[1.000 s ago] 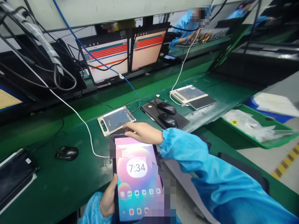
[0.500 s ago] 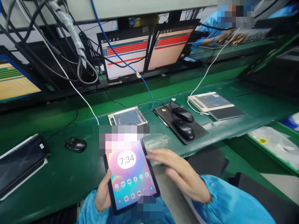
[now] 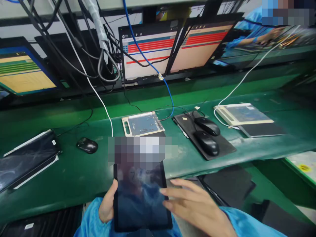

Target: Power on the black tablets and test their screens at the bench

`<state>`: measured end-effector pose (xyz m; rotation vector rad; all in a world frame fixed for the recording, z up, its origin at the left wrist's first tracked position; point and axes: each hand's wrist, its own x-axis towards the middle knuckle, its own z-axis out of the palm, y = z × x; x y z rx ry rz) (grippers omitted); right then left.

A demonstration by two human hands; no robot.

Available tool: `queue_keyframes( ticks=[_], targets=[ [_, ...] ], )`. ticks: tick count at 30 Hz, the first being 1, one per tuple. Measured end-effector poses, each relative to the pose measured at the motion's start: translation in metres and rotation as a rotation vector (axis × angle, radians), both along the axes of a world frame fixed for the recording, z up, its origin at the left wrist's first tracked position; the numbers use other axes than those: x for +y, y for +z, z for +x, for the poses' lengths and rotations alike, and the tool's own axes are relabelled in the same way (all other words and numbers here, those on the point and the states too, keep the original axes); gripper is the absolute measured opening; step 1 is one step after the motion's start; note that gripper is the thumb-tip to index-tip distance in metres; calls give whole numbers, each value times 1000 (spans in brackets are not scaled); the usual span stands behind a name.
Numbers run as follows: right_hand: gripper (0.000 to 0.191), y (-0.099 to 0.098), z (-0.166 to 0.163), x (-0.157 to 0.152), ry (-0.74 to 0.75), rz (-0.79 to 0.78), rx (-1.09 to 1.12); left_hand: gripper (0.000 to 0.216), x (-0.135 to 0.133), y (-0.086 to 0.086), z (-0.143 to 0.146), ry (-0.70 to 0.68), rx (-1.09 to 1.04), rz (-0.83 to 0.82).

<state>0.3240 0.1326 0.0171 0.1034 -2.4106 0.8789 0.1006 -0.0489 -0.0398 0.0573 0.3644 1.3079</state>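
Lower along the tablet's edge than half a second ago, the bare right hand [image 3: 197,204], cuffed in a glossy blue sleeve, has its fingers loosely spread and grips nothing. Two fingertips overlap the right border of the flat, black-rimmed rectangular tablet [image 3: 138,194]; whether they touch it cannot be told. Its screen, brightly lit with clock and icons in that earlier picture, is now dark, with only a faint digit showing, and the tablet sits straighter in view.

Still in the head view, the bare left hand [image 3: 108,200] grips the tablet by its left side, thumb along the edge, other fingers hidden. The tablet's far end is pixelated.

Beyond the left hand, to its left, lies a black rounded mouse [image 3: 87,145] on the green-topped bench [image 3: 71,171]. Ahead of both hands is a cream-framed flat device with a grey panel [image 3: 145,123]; beyond the right hand, two black mice [image 3: 207,143] rest on a dark rectangular pad [image 3: 223,146].

As for progress, the screen looks to have gone dark, so that much seems done; setting the tablet down is not yet done, since it remains held.
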Motion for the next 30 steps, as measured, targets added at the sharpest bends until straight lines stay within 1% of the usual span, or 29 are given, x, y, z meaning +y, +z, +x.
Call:
queue_keyframes(
  ticks=[3,6,9,11,16,20,23,27,30],
  targets=[
    [51,1,8,5,-200,-109,68,62,-2,-8,-3,20,-21,-1],
    [45,-5,-2,9,-312,-153,130,61,0,-6,1,32,-39,42],
    [45,-13,-14,4,-321,-132,155,67,5,1,7,54,2,143],
    [47,-17,-18,-1,-313,-104,129,72,7,3,9,83,44,196],
    [53,-17,-20,-7,-350,-61,46,77,7,4,10,97,43,248],
    [50,-17,-19,-10,-363,-7,36,79,7,4,11,114,22,200],
    [49,-19,-20,-12,-378,47,-11,82,7,0,12,135,24,137],
    [60,-18,-25,-9,-403,53,-67,84,4,-9,11,129,54,100],
    [64,-12,-34,-2,-392,120,-94,85,0,-12,11,133,65,106]
  ],
)
